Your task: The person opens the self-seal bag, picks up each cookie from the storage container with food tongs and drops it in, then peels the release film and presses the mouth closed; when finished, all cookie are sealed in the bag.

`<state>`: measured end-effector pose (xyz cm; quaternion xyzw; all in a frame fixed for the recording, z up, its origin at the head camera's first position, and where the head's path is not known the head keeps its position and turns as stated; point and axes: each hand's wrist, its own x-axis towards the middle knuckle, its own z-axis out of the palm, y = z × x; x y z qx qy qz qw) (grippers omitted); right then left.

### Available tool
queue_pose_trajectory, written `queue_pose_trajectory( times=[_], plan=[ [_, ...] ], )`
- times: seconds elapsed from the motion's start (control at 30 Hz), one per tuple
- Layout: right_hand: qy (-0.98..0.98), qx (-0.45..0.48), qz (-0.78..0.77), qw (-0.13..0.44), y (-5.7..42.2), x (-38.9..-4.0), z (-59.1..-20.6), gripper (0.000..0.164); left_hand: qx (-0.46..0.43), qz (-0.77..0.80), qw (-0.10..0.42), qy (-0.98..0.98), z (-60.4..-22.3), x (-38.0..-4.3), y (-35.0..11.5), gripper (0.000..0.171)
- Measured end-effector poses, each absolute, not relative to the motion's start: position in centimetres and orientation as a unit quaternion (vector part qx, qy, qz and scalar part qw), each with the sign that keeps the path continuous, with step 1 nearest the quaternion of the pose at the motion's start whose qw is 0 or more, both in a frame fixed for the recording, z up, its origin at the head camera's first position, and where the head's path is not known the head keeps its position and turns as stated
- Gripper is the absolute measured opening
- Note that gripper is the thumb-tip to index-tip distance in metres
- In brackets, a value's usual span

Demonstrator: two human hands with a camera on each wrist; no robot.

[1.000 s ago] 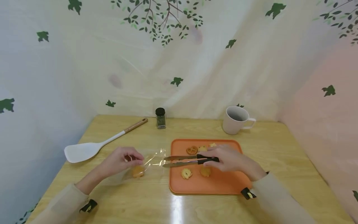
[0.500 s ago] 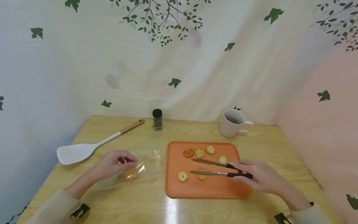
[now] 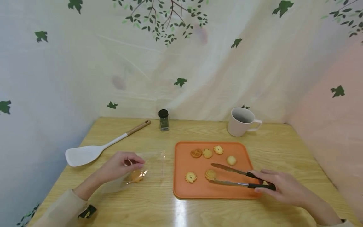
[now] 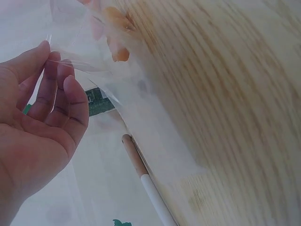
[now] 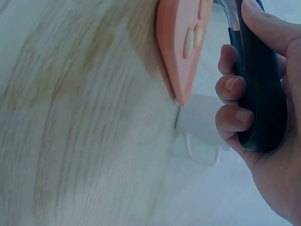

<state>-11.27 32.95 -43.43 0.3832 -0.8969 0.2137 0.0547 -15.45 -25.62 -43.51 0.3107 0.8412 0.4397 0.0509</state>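
Note:
My left hand (image 3: 122,165) pinches the upper edge of a clear plastic bag (image 3: 154,164) between thumb and fingers, its mouth facing the tray. An orange-brown cookie (image 3: 137,175) shows through the film below the hand; the left wrist view has cookies (image 4: 117,47) in the bag too. My right hand (image 3: 289,189) grips metal tongs (image 3: 235,183) by their black handles (image 5: 258,84). The tong arms are spread low over the orange tray (image 3: 181,192), nothing pinched between them. A swirled cookie (image 3: 210,174) appears between their tips. A flower-shaped cookie (image 3: 191,177) lies to its left.
Along the tray's far side lie a pretzel-shaped cookie (image 3: 196,153) and several round cookies (image 3: 207,153). Behind stand a spice jar (image 3: 164,120) and a white mug (image 3: 241,122). A white spatula (image 3: 85,155) with a wooden handle lies at the left. Printed fabric (image 3: 141,69) backs the table.
My right hand has drawn the tongs from the bag's mouth rightward and nearer over the tray, and their arms have spread apart. My left hand still holds the bag in about the same place.

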Motion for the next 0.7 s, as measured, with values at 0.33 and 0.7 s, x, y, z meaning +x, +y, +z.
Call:
queue_pose_trajectory(
  times=[0.33,0.7],
  plan=[
    [-0.903,0.376,0.206,0.025,33.09,-11.66,-43.98,0.050,0.304,0.440,0.057,0.843,-43.31,-15.39,-25.47,0.016],
    [-0.902,0.382,0.200,0.016,32.87,-12.24,-44.33,0.049,0.304,0.449,0.068,0.838,-43.56,-15.54,-25.53,0.017]
  ],
)
